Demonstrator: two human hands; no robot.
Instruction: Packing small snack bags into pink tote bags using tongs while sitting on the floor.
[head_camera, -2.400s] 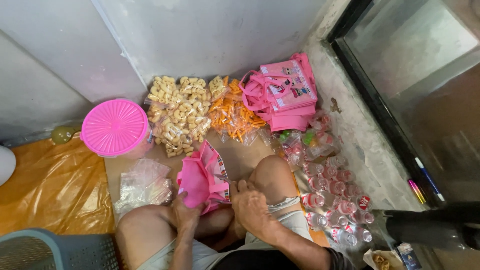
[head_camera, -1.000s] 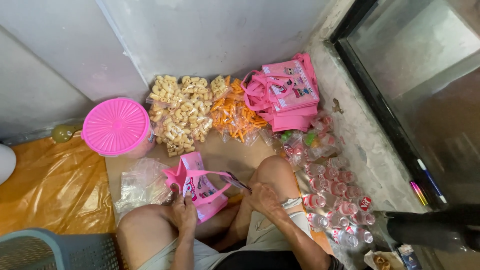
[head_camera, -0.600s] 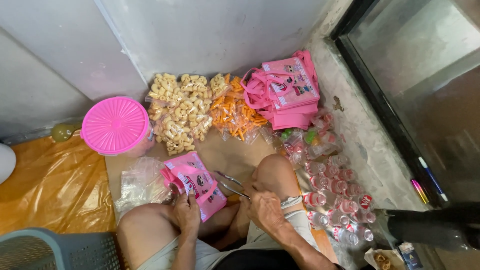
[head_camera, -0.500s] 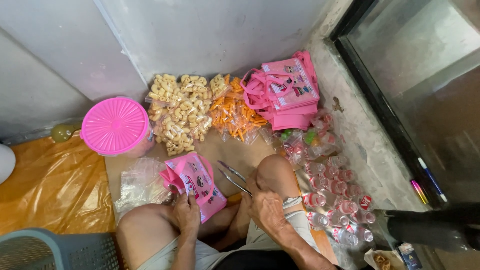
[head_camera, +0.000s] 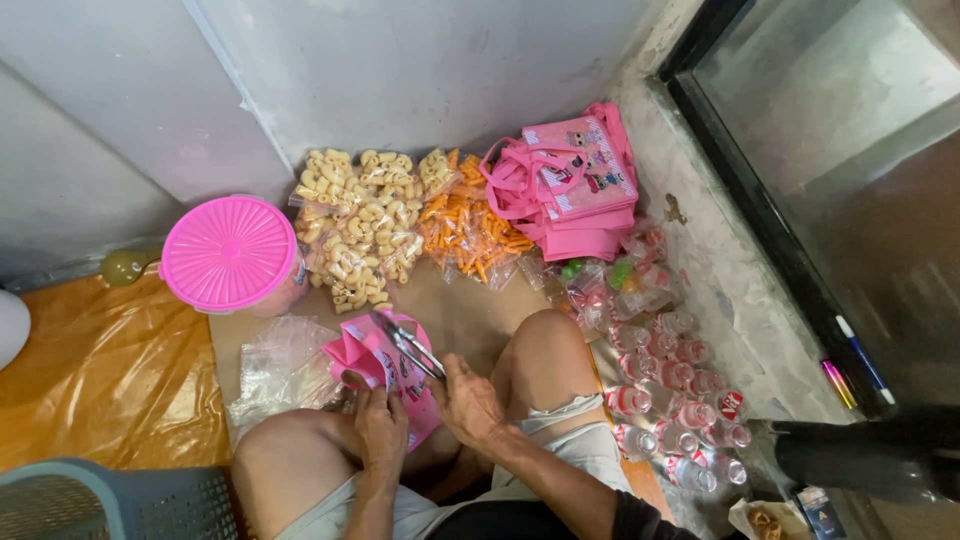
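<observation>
Cardboard (head_camera: 470, 310) under my knees, snack bags (head_camera: 360, 225) and pink tub (head_camera: 232, 255) beyond. Pink bag (head_camera: 385, 375) lies between knees. My left hand (head_camera: 380, 430) pinches bag's near edge. My right hand (head_camera: 470, 405) grips stapler (head_camera: 405, 342) over bag.

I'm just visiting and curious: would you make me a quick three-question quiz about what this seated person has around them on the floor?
1. True or false: the round pink lid lies to the left of the bags of pale puffed snacks.
2. What does the left hand hold down?
A. a small pink bag
B. a bottle
C. a bag of orange snacks
3. Fill in: the right hand holds a pair of metal ____.

Key
1. True.
2. A, the small pink bag.
3. Tongs; their tips lie over the bag.
</observation>
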